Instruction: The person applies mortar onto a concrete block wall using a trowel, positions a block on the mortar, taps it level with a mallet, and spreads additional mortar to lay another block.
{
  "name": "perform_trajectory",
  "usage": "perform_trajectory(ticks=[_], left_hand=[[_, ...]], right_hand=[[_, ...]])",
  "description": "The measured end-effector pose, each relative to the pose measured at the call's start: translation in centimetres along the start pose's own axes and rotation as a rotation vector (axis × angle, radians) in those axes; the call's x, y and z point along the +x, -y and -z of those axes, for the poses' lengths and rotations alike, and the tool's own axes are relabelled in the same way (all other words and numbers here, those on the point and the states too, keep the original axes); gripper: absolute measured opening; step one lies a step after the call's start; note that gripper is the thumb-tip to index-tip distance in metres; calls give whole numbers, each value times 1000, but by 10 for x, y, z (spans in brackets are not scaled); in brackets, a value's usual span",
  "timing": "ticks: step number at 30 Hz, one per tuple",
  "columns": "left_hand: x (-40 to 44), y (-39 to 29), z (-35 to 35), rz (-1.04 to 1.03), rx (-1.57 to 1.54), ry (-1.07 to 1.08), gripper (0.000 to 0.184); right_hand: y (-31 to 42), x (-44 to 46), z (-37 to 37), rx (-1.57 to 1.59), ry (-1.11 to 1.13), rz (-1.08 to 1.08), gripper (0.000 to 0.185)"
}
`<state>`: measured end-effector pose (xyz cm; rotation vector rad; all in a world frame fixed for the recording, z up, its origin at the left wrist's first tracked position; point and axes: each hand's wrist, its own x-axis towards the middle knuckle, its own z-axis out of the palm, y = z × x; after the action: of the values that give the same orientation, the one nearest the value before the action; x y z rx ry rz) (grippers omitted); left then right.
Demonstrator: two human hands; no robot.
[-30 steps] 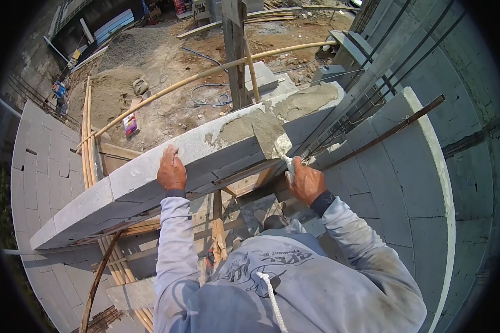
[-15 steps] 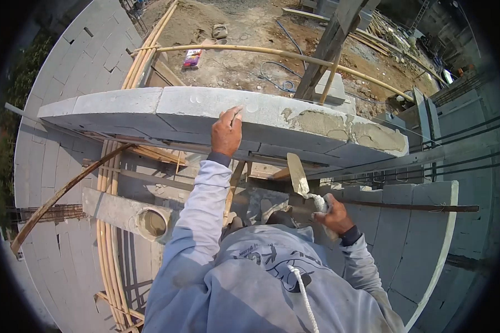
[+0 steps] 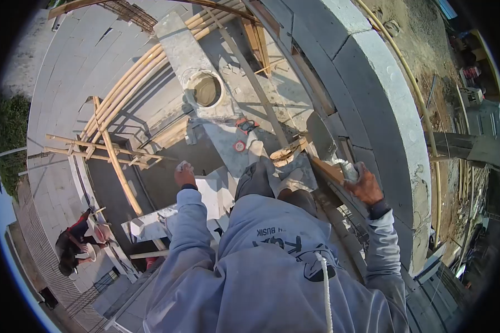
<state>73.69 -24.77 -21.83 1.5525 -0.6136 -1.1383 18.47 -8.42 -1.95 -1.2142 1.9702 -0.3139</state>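
So your left hand (image 3: 184, 175) is now off the wall (image 3: 391, 89), half-curled (can't tell if empty), and your right hand (image 3: 365, 186) grips the trowel (image 3: 321, 137) on your side, so spreading looks paused.

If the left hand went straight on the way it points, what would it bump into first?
In the picture, the left hand points toward the pale wooden boards first. They seem to lie lower down, though depth is unclear, so it may well pass above them.

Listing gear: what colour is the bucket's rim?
The bucket's rim is white, clearest in the head view.
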Motion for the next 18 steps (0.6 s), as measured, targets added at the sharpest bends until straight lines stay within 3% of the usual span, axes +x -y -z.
perform_trajectory(ticks=[1, 3, 5, 7, 8, 9, 10, 14, 17, 18], left_hand=[[-14, 4, 24, 82, -106, -13, 14], [-25, 50, 64, 103, 103, -64, 18], [-32, 92, 78, 265, 335, -148, 26], [-38, 113, 50, 225, 876, -151, 34], [-43, 88, 16, 223, 977, -76, 36], [-39, 63, -11, 220, 1076, 3, 37], [-20, 81, -16, 180, 1153, 106, 42], [66, 88, -77, 215, 995, 57, 44], [152, 101, -105, 193, 907, -18, 44], [188, 129, -99, 71, 958, -10, 43]], right_hand=[[10, 12, -1, -7, -3, 39, 55], [32, 38, -9, -23, -7, 125, 53], [46, 65, -20, -29, -8, 254, 49], [82, 92, -25, -37, 65, 335, 49], [92, 107, -31, -129, 101, 445, 48], [99, 121, -41, -152, 82, 402, 48], [104, 133, -55, -176, 68, 355, 48], [134, 214, -108, -437, 161, 54, 50], [171, 300, -156, -502, 239, 48, 51], [178, 332, -177, -510, 246, 99, 49]])
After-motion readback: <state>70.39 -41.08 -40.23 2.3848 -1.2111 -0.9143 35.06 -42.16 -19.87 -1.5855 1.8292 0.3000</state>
